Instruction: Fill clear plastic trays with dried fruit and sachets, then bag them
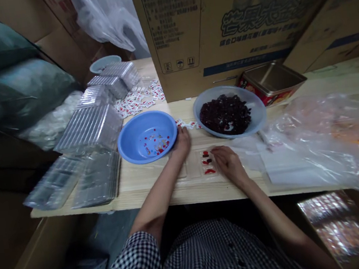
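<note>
A clear plastic tray (194, 168) with compartments lies flat at the table's front edge. Small red and dark pieces (207, 161) sit in its right-hand compartments. My right hand (228, 163) is at the tray's right side, thumb and fingers pinched together by the upper right compartment; what they hold is hidden. Between a blue basin (130, 152) and a bowl of dark pieces, my left hand (182, 141) reaches to small white-and-red packets (190, 124). Its fingers are bent and drawn together at the packets, and I cannot make out what is in them. Small coloured bits lie in the basin.
Right of centre stands a pale bowl (260, 115) holding dark pieces (225, 114), before a metal tin (272, 82) and large cartons (182, 28). Stacked clear trays (87, 126) and a packet pile (138, 99) occupy the left. Plastic bags (328, 132) cover the right.
</note>
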A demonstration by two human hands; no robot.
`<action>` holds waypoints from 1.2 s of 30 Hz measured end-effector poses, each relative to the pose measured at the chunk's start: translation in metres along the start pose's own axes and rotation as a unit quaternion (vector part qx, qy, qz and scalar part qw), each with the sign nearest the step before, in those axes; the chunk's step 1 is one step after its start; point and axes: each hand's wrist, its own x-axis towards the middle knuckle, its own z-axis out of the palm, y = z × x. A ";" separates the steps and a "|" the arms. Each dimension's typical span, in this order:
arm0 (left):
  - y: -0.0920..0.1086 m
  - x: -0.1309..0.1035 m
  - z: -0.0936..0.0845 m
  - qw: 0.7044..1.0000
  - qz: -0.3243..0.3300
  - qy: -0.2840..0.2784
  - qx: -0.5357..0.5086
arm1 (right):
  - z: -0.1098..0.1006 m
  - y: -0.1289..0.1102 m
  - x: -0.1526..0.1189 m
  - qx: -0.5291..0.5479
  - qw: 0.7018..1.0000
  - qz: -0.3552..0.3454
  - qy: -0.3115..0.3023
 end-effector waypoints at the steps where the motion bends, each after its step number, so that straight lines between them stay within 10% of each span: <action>1: -0.002 0.005 0.002 1.000 -0.007 -0.004 0.007 | 0.006 0.003 0.011 -0.003 1.000 -0.008 -0.009; 13: 0.006 -0.072 -0.036 0.998 -0.050 0.001 -0.031 | 0.085 0.010 0.112 -0.200 0.964 -0.030 -0.172; 21: 0.018 -0.067 -0.037 0.989 -0.059 -0.132 0.026 | 0.068 0.012 0.108 -0.229 0.959 -0.018 -0.164; 27: 0.011 -0.069 -0.039 0.978 -0.093 0.107 -0.152 | 0.054 -0.002 0.084 -0.178 0.979 -0.030 -0.090; 32: 0.016 -0.077 -0.037 0.893 -0.132 0.047 -0.427 | 0.050 -0.033 0.048 -0.042 0.991 -0.123 0.025; 36: 0.017 -0.091 -0.046 0.909 -0.089 0.048 -0.405 | 0.036 -0.052 0.020 0.030 0.995 -0.086 0.046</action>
